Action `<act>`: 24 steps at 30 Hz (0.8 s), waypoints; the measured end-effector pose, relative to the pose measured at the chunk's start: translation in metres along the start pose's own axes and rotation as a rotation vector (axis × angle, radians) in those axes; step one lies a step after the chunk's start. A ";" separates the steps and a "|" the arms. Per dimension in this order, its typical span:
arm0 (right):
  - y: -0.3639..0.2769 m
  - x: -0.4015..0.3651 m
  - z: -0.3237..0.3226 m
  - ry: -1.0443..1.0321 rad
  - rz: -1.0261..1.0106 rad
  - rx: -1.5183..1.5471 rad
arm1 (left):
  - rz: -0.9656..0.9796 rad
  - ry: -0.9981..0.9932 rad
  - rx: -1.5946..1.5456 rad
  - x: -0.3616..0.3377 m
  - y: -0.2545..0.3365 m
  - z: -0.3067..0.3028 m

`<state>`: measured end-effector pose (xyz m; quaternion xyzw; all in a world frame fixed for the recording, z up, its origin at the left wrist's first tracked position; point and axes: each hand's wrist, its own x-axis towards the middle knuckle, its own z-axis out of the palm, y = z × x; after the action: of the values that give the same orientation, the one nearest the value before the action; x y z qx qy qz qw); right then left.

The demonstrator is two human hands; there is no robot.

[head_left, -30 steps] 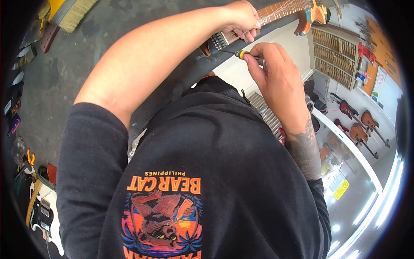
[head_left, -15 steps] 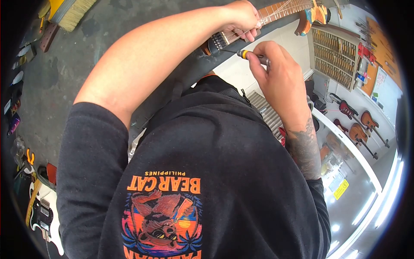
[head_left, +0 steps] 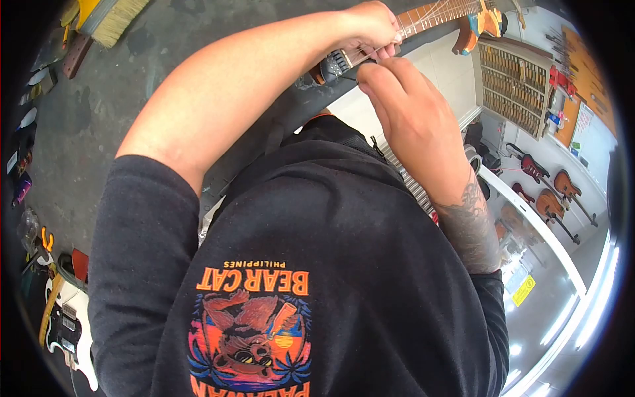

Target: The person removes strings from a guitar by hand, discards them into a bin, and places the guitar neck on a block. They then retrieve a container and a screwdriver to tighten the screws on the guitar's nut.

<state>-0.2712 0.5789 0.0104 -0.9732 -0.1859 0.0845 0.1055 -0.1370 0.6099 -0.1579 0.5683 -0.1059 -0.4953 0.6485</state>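
An electric guitar lies across the bench's edge at the top, with its fretboard [head_left: 430, 18], strings and dark bridge [head_left: 336, 63] showing. My left hand [head_left: 374, 30] is over the strings beside the bridge, fingers closed; some string is between the fingertips, though the exact grip is partly covered. Close to the bridge, my right hand [head_left: 413, 99] is wrapped around a screwdriver. Its handle is hidden by the fingers, and only a bit of thin dark shaft [head_left: 346, 78] shows, pointing at the bridge end. My left forearm covers much of the guitar's body.
The dark bench top [head_left: 86, 126] spreads at left, with a yellow-handled brush [head_left: 116, 20] at its far side. A white guitar body [head_left: 79, 317] and orange-handled pliers [head_left: 46, 238] lie at left. More guitars [head_left: 549, 198] hang on the right wall near a tool rack [head_left: 512, 83].
My right hand has moved up and left and turned over the screwdriver, so its yellow-and-grey handle is now covered. My left hand stays at the strings.
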 end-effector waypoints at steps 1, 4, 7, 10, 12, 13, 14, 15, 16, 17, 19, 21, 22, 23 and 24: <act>0.002 0.000 0.000 0.023 -0.057 0.006 | 0.000 0.008 0.002 -0.002 0.001 0.001; 0.008 0.002 -0.007 0.022 -0.158 0.132 | 0.027 0.028 0.029 0.000 -0.001 0.004; 0.014 -0.001 -0.008 0.049 -0.106 0.165 | 0.077 0.067 -0.006 0.005 -0.008 0.008; 0.014 -0.007 -0.011 0.164 -0.015 0.203 | 0.092 0.103 -0.026 0.001 -0.006 0.009; 0.016 -0.012 -0.015 0.185 0.021 0.209 | 0.099 0.106 -0.022 0.003 -0.006 0.009; 0.018 -0.015 -0.017 0.195 0.039 0.211 | 0.104 0.100 -0.022 0.004 -0.006 0.008; 0.018 -0.019 -0.020 0.204 0.064 0.206 | 0.106 0.091 -0.021 0.004 -0.007 0.009; 0.020 -0.023 -0.023 0.214 0.089 0.201 | 0.095 0.094 -0.009 0.004 -0.007 0.009; 0.021 -0.026 -0.025 0.227 0.113 0.198 | 0.085 0.098 0.007 0.005 -0.007 0.009; 0.022 -0.031 -0.026 0.241 0.141 0.196 | 0.072 0.098 0.022 -0.001 -0.002 0.010; 0.026 -0.039 -0.028 0.268 0.196 0.192 | 0.111 0.092 0.222 -0.008 0.009 0.010; 0.027 -0.045 -0.030 0.290 0.236 0.188 | 0.142 0.060 0.281 -0.016 0.012 0.012; 0.029 -0.048 -0.030 0.302 0.243 0.185 | 0.153 0.032 0.241 -0.017 0.010 0.012; 0.031 -0.052 -0.029 0.317 0.254 0.180 | 0.163 0.000 0.202 -0.020 0.011 0.013; 0.032 -0.055 -0.028 0.330 0.272 0.199 | 0.135 -0.007 0.160 -0.022 0.012 0.010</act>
<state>-0.3050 0.5238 0.0366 -0.9748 -0.0239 -0.0442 0.2175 -0.1485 0.6190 -0.1349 0.6082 -0.1853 -0.4424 0.6325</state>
